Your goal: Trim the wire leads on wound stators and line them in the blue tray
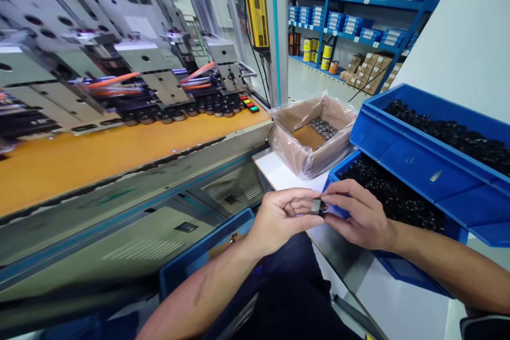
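Note:
A small grey metal core [316,206] with fine ridges and a black end is pinched between my two hands. My left hand [279,218] closes on its grey side with thumb and fingers. From the right, the fingertips of my right hand [358,213] grip the black end. Both hands meet just above the white table's near edge. Close by my right hand, a lower blue bin [342,162] holds many small black parts. Fingertips partly cover the black end of the core.
An upper blue bin [398,141] of black parts rests tilted over the lower one. A plastic-lined carton [290,146] holds grey metal pieces. On the left, a machine bench [191,141] carries a row of dark round parts [175,112]. Another blue bin [199,257] sits below.

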Demonstrator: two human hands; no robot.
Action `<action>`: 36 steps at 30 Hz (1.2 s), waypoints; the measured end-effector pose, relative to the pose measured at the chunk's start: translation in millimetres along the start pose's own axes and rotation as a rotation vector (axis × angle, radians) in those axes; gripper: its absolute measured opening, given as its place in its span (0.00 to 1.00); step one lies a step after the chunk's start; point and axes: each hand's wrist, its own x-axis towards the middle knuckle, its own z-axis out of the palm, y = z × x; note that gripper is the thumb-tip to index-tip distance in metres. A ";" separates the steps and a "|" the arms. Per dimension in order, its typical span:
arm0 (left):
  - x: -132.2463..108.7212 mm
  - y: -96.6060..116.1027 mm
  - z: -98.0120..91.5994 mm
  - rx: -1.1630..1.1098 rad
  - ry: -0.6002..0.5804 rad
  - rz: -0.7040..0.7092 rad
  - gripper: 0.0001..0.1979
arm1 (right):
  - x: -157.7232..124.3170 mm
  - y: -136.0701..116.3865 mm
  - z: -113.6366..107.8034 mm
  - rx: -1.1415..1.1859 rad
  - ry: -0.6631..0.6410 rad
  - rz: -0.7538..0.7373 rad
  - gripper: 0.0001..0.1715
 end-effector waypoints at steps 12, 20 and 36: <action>-8.6 0.9 0.2 -0.053 -0.049 -0.138 0.19 | -1.2 6.1 -7.8 -0.230 -0.042 -0.334 0.10; -12.1 4.3 -2.5 0.030 -0.032 -0.196 0.18 | -3.6 2.5 -6.1 -0.277 -0.018 -0.367 0.10; -15.3 -7.8 3.5 0.571 -0.021 0.707 0.17 | -9.0 -18.9 -12.5 -0.081 -0.094 -0.142 0.13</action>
